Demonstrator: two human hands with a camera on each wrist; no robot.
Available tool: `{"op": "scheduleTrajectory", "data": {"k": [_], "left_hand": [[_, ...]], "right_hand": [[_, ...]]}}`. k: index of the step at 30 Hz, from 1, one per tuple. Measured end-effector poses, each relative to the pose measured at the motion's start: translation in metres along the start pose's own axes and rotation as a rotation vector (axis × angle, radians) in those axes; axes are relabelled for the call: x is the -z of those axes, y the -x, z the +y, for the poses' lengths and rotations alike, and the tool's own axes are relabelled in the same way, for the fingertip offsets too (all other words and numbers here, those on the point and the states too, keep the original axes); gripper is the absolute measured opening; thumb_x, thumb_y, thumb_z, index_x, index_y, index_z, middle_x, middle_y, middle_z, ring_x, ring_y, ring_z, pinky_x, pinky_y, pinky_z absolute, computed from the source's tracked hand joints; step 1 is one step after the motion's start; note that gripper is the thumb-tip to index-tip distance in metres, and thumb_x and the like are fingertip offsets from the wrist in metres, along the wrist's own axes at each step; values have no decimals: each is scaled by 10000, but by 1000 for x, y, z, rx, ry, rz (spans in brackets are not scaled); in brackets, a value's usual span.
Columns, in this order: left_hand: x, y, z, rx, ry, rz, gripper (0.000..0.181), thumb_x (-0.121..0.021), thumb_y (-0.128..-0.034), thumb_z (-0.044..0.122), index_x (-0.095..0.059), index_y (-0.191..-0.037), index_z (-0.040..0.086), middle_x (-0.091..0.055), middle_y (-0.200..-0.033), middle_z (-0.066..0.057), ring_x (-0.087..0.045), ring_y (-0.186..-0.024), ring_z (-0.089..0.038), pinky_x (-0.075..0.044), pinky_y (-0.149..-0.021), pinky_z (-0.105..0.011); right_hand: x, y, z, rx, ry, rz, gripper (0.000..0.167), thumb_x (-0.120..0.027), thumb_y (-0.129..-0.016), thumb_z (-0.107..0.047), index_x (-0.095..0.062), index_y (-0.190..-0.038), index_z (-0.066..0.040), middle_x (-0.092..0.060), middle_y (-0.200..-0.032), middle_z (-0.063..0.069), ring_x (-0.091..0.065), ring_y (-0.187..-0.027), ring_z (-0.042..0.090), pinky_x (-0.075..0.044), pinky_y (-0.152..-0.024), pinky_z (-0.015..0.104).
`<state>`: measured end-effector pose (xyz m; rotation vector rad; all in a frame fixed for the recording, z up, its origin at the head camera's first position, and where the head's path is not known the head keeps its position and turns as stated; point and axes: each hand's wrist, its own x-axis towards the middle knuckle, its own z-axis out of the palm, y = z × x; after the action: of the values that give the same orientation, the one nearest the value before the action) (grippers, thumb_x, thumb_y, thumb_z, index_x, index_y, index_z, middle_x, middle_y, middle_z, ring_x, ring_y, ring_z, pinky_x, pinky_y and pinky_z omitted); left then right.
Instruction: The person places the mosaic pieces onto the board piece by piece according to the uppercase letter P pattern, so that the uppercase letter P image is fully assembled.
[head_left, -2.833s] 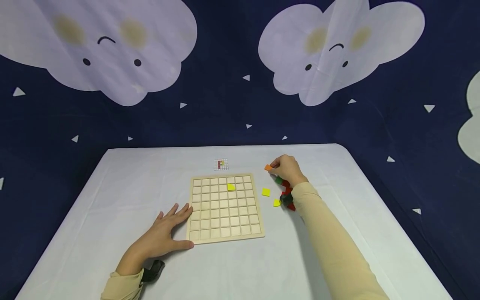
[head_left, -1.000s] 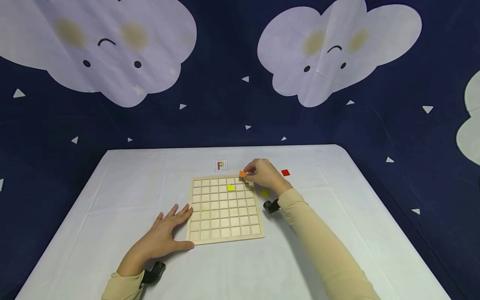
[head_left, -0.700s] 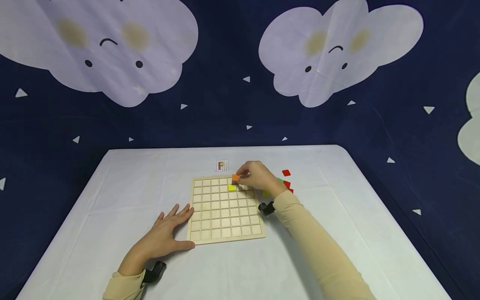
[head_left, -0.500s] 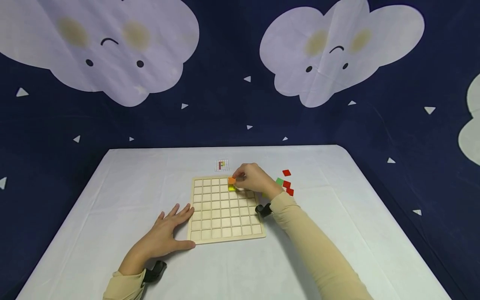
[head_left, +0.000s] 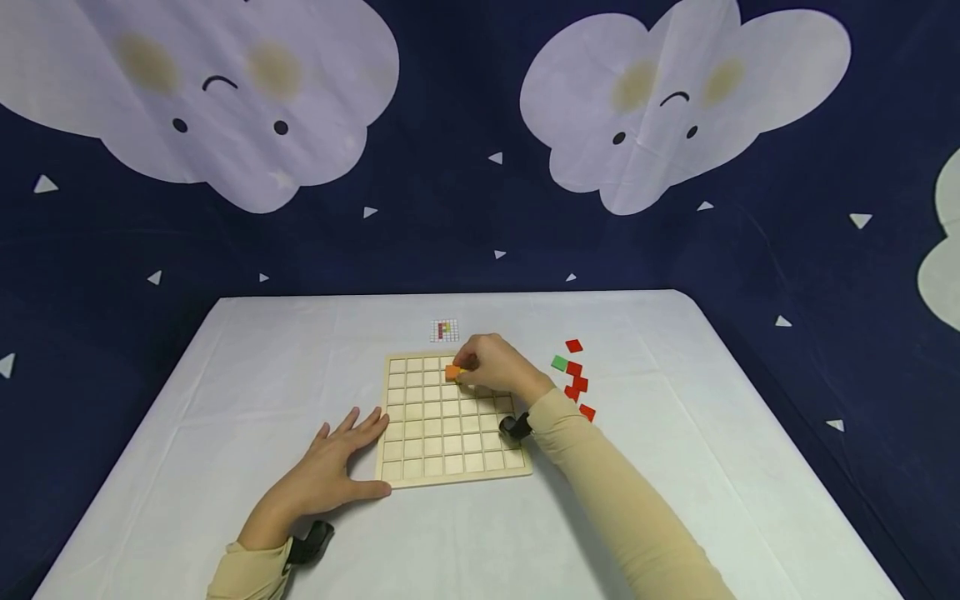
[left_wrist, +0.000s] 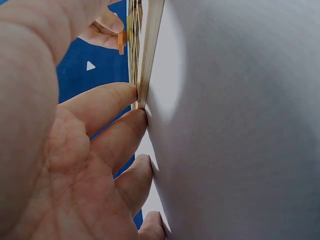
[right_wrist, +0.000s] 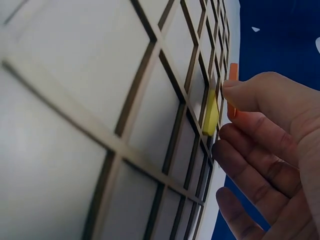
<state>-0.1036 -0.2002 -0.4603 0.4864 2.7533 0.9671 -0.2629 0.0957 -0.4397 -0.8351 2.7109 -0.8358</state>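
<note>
An orange tile (head_left: 452, 373) is pinched in the fingers of the right hand (head_left: 497, 365), held just above the far part of the wooden board (head_left: 432, 427). A yellow tile (right_wrist: 210, 115) is seated in the board's grid right by those fingers, though it's mostly blocked from the head view. The board's left edge is touched by the left hand (head_left: 318, 475), fingers pretty straight and spread, thumb at the near left corner. Off to the board's right, a green tile (head_left: 559, 363) and some red tiles (head_left: 573, 346) are scattered. A tiny printed card (head_left: 445, 331) is laid past the board's far edge. Everything's set on a white surface (head_left: 225, 400).
</note>
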Motion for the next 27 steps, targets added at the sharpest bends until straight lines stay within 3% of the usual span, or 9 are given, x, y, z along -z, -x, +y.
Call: {"op": "scheduleTrajectory", "data": {"k": [27], "left_hand": [[1,0,1,-1,-16,0,1054,-946,-770,476,-474,-1620,71,-382,-1721,-155,-202,-1625,-546,-75,-1210,-860]], "right_hand": [[-4,-1,-10,-47,49,-5,210,-869,-909,-155,-826,-1103,-87,-765,-1124,51,-705,-1020,174,-605,-958,349]]}}
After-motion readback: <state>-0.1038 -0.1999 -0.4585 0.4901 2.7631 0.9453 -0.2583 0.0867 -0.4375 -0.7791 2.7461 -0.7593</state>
